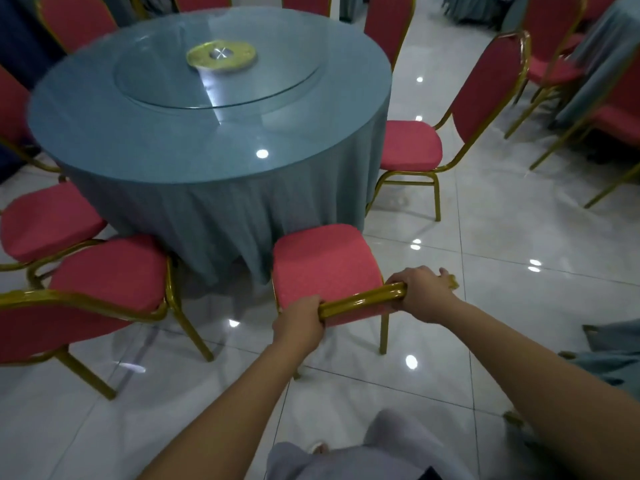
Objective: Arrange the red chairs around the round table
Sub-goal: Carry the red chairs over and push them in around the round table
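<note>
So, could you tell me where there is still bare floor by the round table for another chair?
The widest bare floor lies right of the held chair, bordered by the chair on the right. A narrower gap shows between the held chair and the near-left chair. The left is crowded: that chair sits close beside the far-left chair.

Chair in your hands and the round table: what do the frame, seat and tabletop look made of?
Chair frame: likely gold-painted metal tube, glossy with bright highlights. Seat: red woven fabric, matte and grainy, probably padded. Tabletop: seemingly glass over the blue-grey cloth, since it mirrors ceiling lights.
</note>
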Motion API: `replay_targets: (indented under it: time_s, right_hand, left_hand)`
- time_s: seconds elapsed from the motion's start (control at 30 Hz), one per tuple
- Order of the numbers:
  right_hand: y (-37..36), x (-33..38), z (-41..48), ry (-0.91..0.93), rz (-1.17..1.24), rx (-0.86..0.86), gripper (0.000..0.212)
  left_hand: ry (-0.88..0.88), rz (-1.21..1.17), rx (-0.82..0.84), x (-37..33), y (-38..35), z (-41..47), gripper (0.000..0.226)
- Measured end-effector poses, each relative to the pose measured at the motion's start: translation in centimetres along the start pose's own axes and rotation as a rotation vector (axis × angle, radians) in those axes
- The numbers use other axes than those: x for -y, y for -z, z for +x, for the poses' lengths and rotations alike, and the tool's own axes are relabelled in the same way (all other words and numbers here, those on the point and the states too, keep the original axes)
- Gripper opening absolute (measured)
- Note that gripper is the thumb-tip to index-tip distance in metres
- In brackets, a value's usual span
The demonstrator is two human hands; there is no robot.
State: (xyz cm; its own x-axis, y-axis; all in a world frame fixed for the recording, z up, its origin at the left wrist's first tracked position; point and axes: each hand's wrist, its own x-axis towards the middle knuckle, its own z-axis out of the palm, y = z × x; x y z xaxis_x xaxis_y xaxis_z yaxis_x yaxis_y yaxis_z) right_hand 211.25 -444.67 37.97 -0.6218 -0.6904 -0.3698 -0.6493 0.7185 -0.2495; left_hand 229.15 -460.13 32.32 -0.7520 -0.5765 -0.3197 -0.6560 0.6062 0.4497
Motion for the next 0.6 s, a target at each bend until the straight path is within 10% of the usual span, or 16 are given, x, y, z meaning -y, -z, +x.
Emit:
replay_targets:
  time_s: [0.6]
  right_hand:
    - [8.2, -1.4, 22.5, 0.125, -0.005, 0.037, 0.012]
  left_hand:
    - [0.159, -0.107, -0.037, -3.5, 7.4, 19.7, 0.032]
